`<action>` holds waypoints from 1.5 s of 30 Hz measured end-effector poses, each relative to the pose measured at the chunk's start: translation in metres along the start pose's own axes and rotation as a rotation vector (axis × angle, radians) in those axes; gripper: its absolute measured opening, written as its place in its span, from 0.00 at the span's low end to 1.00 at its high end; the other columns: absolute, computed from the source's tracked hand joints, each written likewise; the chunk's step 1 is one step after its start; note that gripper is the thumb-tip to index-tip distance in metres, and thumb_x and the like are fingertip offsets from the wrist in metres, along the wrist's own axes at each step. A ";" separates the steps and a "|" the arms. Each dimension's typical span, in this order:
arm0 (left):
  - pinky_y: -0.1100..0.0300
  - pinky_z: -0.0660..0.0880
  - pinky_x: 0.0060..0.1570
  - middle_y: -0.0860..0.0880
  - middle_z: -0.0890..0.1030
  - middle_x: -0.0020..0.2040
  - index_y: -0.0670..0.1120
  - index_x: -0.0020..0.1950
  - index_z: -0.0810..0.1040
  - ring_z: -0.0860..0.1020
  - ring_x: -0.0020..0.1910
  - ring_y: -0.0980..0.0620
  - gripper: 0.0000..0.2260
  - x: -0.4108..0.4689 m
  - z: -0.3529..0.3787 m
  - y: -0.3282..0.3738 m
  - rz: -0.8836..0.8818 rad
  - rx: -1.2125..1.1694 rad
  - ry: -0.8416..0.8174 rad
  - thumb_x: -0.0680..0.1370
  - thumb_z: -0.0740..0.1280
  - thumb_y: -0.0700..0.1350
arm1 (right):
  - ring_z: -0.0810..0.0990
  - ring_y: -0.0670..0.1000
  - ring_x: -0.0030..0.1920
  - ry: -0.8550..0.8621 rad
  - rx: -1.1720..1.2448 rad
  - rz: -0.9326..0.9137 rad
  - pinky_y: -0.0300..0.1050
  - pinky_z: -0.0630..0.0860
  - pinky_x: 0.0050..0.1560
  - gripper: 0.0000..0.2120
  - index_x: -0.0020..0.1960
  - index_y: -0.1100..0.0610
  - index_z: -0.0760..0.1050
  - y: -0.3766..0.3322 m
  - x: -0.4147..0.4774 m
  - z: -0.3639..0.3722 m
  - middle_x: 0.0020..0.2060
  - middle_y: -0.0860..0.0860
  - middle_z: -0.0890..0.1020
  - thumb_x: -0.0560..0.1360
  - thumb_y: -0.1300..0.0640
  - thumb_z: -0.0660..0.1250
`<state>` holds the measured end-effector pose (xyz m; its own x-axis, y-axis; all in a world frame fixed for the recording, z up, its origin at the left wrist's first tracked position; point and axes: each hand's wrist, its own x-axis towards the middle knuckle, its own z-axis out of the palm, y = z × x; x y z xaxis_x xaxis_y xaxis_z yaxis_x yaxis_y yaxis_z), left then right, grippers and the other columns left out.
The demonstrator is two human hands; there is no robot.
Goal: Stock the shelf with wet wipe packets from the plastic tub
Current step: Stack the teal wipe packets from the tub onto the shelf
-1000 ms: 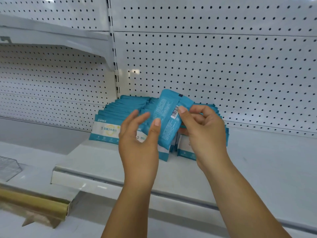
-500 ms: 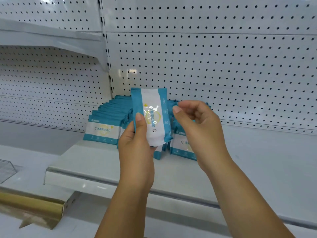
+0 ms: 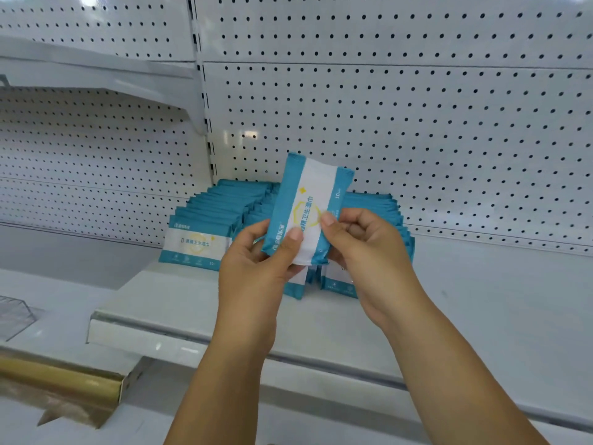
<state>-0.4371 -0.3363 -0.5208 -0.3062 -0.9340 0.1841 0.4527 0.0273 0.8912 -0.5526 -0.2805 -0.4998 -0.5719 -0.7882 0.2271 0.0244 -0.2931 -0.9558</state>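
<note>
A blue and white wet wipe packet (image 3: 308,200) stands on end, front side toward me, above the white shelf (image 3: 192,303). My left hand (image 3: 256,268) grips its lower left part with the thumb on the front. My right hand (image 3: 369,252) pinches its right edge between thumb and fingers. Behind the hands, rows of the same packets (image 3: 205,229) stand upright on the shelf, leaning back toward the pegboard. The plastic tub is out of view.
White pegboard (image 3: 417,123) backs the shelf. The shelf runs bare to the right (image 3: 497,300). A higher shelf (image 3: 96,75) juts out at the upper left. A lower shelf with a gold front strip (image 3: 57,380) and a clear divider (image 3: 12,313) lies at the left.
The packet was turned from its barcode back to its front. My right hand, off the packet half a second ago, now pinches its right edge. The packet leans slightly right.
</note>
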 end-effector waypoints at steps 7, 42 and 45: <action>0.62 0.82 0.42 0.47 0.87 0.51 0.44 0.59 0.81 0.86 0.50 0.50 0.10 0.015 -0.031 0.004 0.063 -0.043 0.067 0.78 0.70 0.41 | 0.86 0.52 0.48 0.010 0.075 0.021 0.51 0.82 0.52 0.20 0.61 0.55 0.72 0.001 0.007 0.003 0.45 0.54 0.87 0.73 0.58 0.76; 0.48 0.68 0.65 0.49 0.78 0.62 0.50 0.66 0.78 0.71 0.67 0.47 0.17 0.043 -0.146 0.007 0.188 0.875 0.568 0.81 0.66 0.56 | 0.72 0.46 0.35 -0.204 -0.863 -0.284 0.37 0.68 0.36 0.12 0.41 0.57 0.78 0.034 0.040 0.117 0.37 0.54 0.80 0.71 0.53 0.79; 0.47 0.63 0.68 0.45 0.76 0.70 0.49 0.71 0.75 0.66 0.72 0.45 0.22 0.046 -0.155 0.000 0.126 1.097 0.530 0.80 0.66 0.58 | 0.73 0.47 0.36 -0.216 -1.001 -0.364 0.41 0.72 0.40 0.14 0.40 0.53 0.74 0.053 0.047 0.126 0.35 0.47 0.77 0.71 0.50 0.78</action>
<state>-0.3210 -0.4344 -0.5769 0.1835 -0.9255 0.3312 -0.5698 0.1745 0.8031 -0.4749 -0.4016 -0.5157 -0.2507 -0.8508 0.4618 -0.8528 -0.0316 -0.5213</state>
